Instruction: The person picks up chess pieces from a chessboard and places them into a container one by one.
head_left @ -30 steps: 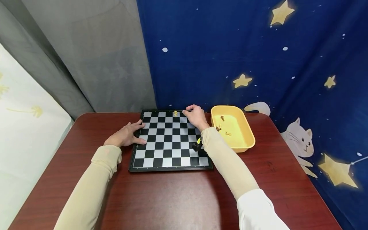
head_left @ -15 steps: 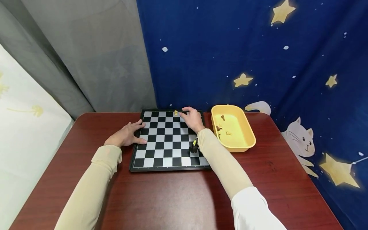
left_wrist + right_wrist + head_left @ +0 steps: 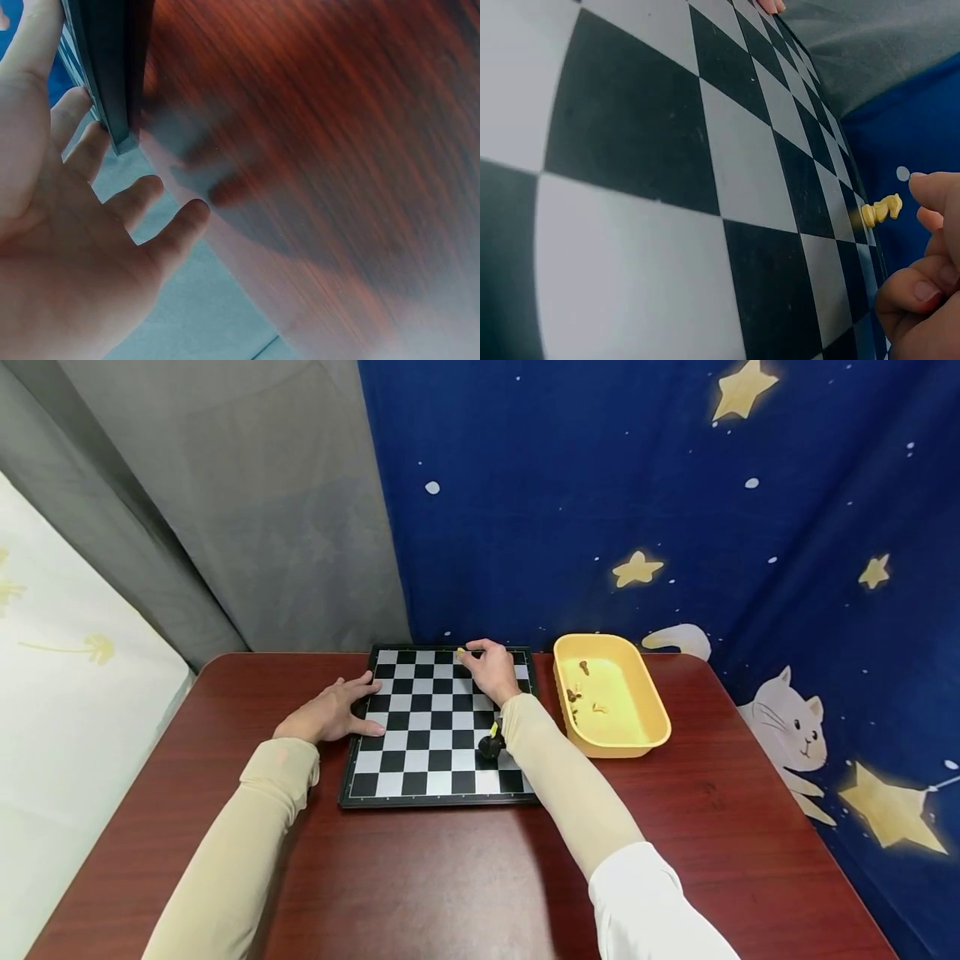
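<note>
A black-and-white chessboard lies on the table. On its far row stands a small yellow chess knight, upright; in the head view my right hand partly covers it. My right hand hovers over the far right of the board, thumb and fingertips close beside the knight, with a gap visible in the right wrist view. My left hand rests spread at the board's left edge, thumb on the squares. In the left wrist view, the fingers of the left hand are spread beside the board's dark edge.
To the right of the board sits a yellow plastic tray with several small brown and yellow pieces. A blue starry curtain and a grey curtain hang right behind the table.
My right hand has moved left along the board's far edge, up to the yellow knight. My left hand and the board have stayed put.
</note>
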{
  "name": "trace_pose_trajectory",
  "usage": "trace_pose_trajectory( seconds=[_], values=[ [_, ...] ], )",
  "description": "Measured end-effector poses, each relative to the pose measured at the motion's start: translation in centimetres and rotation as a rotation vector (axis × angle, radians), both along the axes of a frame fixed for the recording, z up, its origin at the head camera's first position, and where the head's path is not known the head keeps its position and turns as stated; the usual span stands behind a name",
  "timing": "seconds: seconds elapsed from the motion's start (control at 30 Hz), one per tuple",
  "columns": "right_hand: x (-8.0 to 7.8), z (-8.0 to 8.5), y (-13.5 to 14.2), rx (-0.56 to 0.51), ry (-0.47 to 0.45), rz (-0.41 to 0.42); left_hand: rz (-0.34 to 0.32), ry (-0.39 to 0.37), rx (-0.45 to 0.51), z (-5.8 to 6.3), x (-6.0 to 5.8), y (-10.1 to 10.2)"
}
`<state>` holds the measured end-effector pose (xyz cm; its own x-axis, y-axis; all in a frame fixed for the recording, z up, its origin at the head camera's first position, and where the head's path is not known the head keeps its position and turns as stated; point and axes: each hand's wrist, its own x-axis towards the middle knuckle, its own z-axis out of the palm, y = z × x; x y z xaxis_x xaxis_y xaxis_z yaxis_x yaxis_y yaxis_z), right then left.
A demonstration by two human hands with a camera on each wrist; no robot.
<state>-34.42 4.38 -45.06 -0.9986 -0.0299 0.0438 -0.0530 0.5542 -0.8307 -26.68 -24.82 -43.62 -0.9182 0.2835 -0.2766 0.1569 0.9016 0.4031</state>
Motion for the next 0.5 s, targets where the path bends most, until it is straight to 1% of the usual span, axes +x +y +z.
trace_pose_trajectory(
  seconds=[0.27, 0.5],
  values=[
    [-0.47, -0.36, -0.49, 0.007, -0.011, -0.029, 0.001, 0.003, 0.001, -0.14, -0.04, 0.03],
    [-0.73, -0.50, -1.00, -0.018, -0.036, -0.009, 0.003, 0.001, 0.001, -0.13, -0.06, -0.07]
  ],
)
